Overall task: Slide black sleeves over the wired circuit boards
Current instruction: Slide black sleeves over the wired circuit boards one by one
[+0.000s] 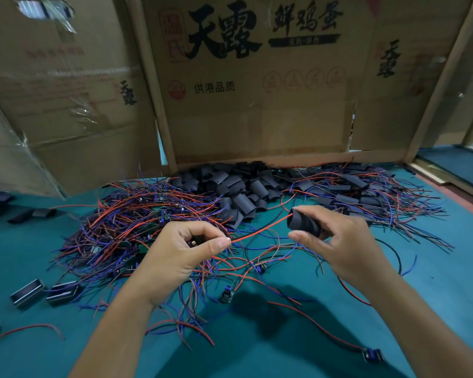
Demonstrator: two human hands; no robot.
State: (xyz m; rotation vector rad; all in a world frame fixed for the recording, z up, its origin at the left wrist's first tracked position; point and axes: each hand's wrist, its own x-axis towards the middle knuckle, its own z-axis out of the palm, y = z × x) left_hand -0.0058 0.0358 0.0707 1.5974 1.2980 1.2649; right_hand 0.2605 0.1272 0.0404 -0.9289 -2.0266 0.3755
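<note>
While the right hand holds a black sleeve with its open mouth turned toward the left, the left hand pinches a small circuit board between thumb and curled fingers, so that the two pieces face each other above the green surface. The right grip is closed around the sleeve, thumb below and fingers wrapped over the far side. The left grip is closed on the board, most of which is hidden inside the hand. A red wire runs taut from the left fingertips to the sleeve's mouth and seems to enter it; this looks like the reason for the pose, since threading the lead first lets the tube follow it down onto the board. The hands are near one another but apart, and the sleeve is not yet over the board.

The stock is laid out to suit the job. A heap of loose sleeves lies against the cardboard wall at the back, within reach of the right hand. A tangle of red and blue wired boards lies to the left, beside the hand that picks them. Sleeved units appear to gather at the right rear.
</note>
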